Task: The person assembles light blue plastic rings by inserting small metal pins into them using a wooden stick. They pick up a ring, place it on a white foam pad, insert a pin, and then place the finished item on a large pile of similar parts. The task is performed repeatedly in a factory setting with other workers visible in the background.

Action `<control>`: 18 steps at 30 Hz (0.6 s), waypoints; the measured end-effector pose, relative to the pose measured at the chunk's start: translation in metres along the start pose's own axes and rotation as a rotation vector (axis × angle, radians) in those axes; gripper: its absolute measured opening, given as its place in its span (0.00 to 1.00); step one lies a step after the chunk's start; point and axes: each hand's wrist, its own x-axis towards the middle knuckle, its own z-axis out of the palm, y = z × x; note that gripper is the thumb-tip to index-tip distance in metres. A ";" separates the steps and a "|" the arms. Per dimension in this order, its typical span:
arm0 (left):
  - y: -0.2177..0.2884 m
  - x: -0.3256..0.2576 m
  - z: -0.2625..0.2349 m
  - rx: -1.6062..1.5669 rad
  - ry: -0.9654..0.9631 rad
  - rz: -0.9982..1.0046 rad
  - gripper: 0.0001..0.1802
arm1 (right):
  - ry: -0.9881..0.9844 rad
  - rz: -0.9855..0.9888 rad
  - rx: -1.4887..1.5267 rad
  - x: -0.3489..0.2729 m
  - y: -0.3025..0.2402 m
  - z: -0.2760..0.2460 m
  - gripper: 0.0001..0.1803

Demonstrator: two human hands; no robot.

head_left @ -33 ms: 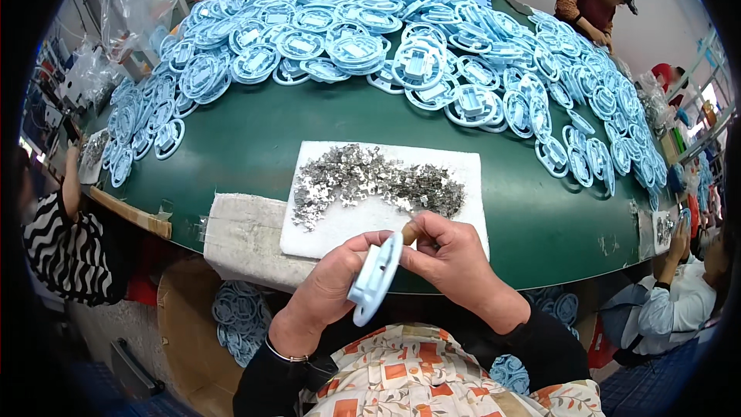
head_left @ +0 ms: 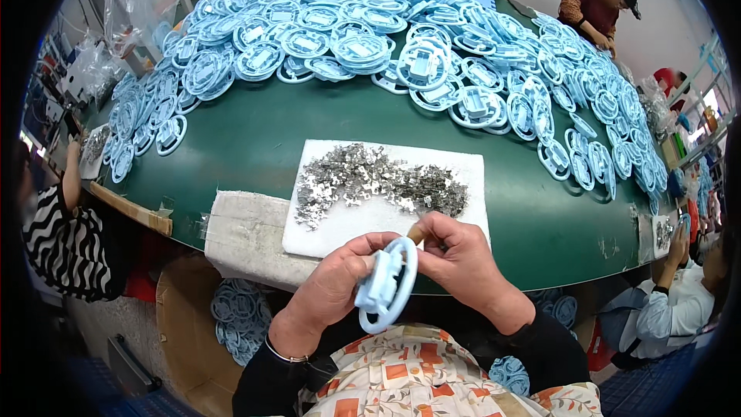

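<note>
My left hand [head_left: 328,293] holds a light blue plastic ring part [head_left: 386,287] on edge, close to my body. My right hand [head_left: 463,262] is closed against the ring's upper edge and pinches a small brown-tipped tool [head_left: 415,233]. Just beyond my hands a white pad [head_left: 463,174] lies on the green table [head_left: 255,135]. A heap of small silvery metal pieces [head_left: 370,181] is spread over the pad. Many more blue ring parts [head_left: 386,46] are piled across the far half of the table.
A person in a striped sleeve [head_left: 58,243] sits at the table's left edge. Another person [head_left: 683,313] works at the right, and two more [head_left: 594,8] at the far side. A cardboard box of blue parts [head_left: 239,316] stands under the table. Plastic bags [head_left: 127,8] hang at the back left.
</note>
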 end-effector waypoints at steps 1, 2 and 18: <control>0.001 -0.004 -0.001 -0.049 -0.063 -0.012 0.25 | -0.022 0.001 0.042 -0.001 0.002 -0.006 0.08; -0.001 -0.009 -0.004 -0.089 -0.079 0.021 0.27 | -0.046 0.003 0.085 -0.001 0.004 -0.011 0.08; -0.001 -0.072 -0.030 0.013 0.138 0.039 0.28 | -0.261 -0.551 -0.669 0.081 -0.016 0.077 0.08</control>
